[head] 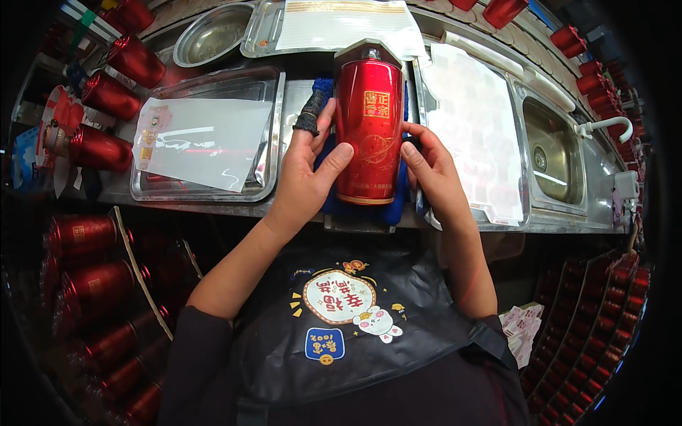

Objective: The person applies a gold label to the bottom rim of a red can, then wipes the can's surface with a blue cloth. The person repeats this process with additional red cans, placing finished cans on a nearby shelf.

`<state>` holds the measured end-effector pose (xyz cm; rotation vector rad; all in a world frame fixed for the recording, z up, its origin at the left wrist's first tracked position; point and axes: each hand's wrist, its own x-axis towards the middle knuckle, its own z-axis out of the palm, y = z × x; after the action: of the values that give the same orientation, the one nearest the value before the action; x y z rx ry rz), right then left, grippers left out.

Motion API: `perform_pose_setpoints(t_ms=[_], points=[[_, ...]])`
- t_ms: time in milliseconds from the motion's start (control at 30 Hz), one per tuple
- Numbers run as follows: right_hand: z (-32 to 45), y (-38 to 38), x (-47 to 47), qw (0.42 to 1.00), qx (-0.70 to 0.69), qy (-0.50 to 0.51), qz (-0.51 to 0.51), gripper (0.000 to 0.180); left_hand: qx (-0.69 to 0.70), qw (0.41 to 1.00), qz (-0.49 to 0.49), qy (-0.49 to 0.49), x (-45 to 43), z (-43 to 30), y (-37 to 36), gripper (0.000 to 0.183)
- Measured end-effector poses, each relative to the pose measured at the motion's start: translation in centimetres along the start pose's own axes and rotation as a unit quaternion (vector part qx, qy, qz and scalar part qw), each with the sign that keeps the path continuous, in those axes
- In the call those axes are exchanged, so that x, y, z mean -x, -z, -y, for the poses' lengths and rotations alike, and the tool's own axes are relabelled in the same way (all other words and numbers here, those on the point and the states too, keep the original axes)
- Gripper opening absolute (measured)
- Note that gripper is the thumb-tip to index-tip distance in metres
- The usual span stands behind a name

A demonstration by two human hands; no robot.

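Observation:
A glossy red bottle (pixel 368 165) with gold print and writing is in front of me, its neck pointing away, over a blue cloth (pixel 393 214). My left hand (pixel 311 157) holds its left side, thumb on the front, with a dark wrap around one finger. On the right side, the thumb and fingertips of my right hand (pixel 434 165) press against the bottle. Something dark is partly hidden at the right fingers. Whether the bottle rests on the cloth or is slightly raised, I cannot tell.
To the left, a clear tray (pixel 205 198) carries a printed transfer sheet (pixel 208 141); another tray with white sheets (pixel 474 133) lies right. Beyond are a metal bowl (pixel 213 37), a sink (pixel 554 152) and a white faucet (pixel 607 128). Red bottles (pixel 101 149) line both sides.

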<state>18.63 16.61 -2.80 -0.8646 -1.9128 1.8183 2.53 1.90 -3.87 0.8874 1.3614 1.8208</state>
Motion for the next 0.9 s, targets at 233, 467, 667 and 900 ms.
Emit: perform_pose_setpoints(t_ms=[233,467,667,900], points=[[0.8,0.4,0.5,1.000,0.003,-0.022,0.018,0.047,0.011,1.000,0.007,0.000,0.1,0.1,0.3,0.067],[0.6,0.2,0.4,1.000,-0.001,-0.003,0.014,0.048,-0.003,1.000,0.009,-0.006,0.0,0.1,0.1,0.069],[0.8,0.2,0.4,1.000,-0.005,-0.020,0.018,0.050,-0.008,1.000,0.008,0.000,0.1,0.1,0.1,0.069],[1.2,0.2,0.3,0.999,-0.017,-0.026,0.017,0.051,-0.004,1.000,0.005,0.002,0.1,0.0,0.0,0.072]])
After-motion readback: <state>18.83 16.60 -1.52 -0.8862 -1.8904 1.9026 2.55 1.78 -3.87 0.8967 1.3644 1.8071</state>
